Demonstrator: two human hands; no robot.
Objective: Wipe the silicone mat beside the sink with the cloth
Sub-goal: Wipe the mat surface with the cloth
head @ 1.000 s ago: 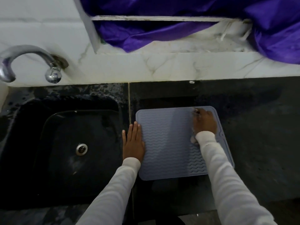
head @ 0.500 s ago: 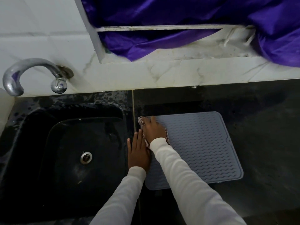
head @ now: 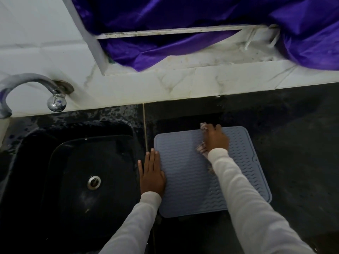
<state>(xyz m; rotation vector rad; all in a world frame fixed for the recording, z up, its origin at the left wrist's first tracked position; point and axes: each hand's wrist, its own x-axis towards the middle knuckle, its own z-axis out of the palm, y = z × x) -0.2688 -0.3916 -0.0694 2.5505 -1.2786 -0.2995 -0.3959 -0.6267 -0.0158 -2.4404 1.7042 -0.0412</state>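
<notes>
Sink (head: pixel 36 162) on the left, dark and wet-looking, drain (head: pixel 94 182) in the middle, tap (head: pixel 27 88) above it on the wall.

Left hand (head: pixel 151 176) lies flat, fingers straight and together, pressing on the mat's left edge right beside the sink rim. It's the only anchor. Half the palm is on counter (head: pixel 293 143), not mat, so the hold is marginal.

Mat (head: pixel 183 171) sits on the counter just right of the sink, ribbed wave pattern, near edge close to the counter front.

Right hand (head: pixel 216 139) is at the mat's far edge, about centre, fingers curled over the bunched cloth (head: pixel 201 149). Cloth pokes out beyond the fingertips and trails back under the wrist.

Risks as I read it:
- Counter looks wet near the seam; a hard sideways stroke could skid the mat toward the sink.
- Cloth is wadded, so contact is narrow and the ribs likely get skipped.
- Near half and right strip look easy to miss.
- Loose tail could snag under the sleeve (head: pixel 247 198).
</notes>
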